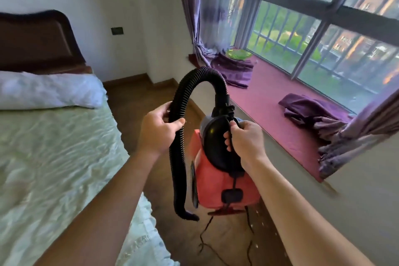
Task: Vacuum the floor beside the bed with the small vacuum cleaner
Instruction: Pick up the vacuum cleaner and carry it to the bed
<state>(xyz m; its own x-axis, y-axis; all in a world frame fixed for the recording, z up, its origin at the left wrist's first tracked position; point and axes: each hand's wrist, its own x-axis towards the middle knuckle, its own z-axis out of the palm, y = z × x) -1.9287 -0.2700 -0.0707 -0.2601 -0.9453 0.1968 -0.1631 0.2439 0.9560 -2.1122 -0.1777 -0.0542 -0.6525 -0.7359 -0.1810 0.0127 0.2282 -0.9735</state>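
Pale green bedding covers the bed (54, 147) along the left side, with a white pillow (47, 89) at its head and a dark wooden headboard (36, 41) against the white wall. A small dark switch plate (117, 31) sits on the wall just right of the headboard. Brown wooden floor (133, 101) runs in a strip between the bed and the window ledge.

Over that strip, the left hand (157, 131) grips the black ribbed hose (177, 164), fingers and thumb curled round it on its down-hanging side. The hose arches up from the top of the machine, bends over, and drops past the hand to a tapered nozzle (190, 216) hanging above the floor near the bed's frilled edge.

Just right of the hose is the small vacuum cleaner (216, 181), red-bodied with a black rounded top, held in the air above the floor beside the bed. The right hand (246, 142) holds it, fingers wrapped round the black handle on its top. A thin black cord (201, 237) trails from under the machine down onto the floor.

Further right, a dark red window ledge (269, 101) carries a green dish (238, 53) in its far corner and a crumpled purple cloth (306, 112). Purple curtains (194, 17) hang at the left end, and a barred window (302, 28) fills the upper right.
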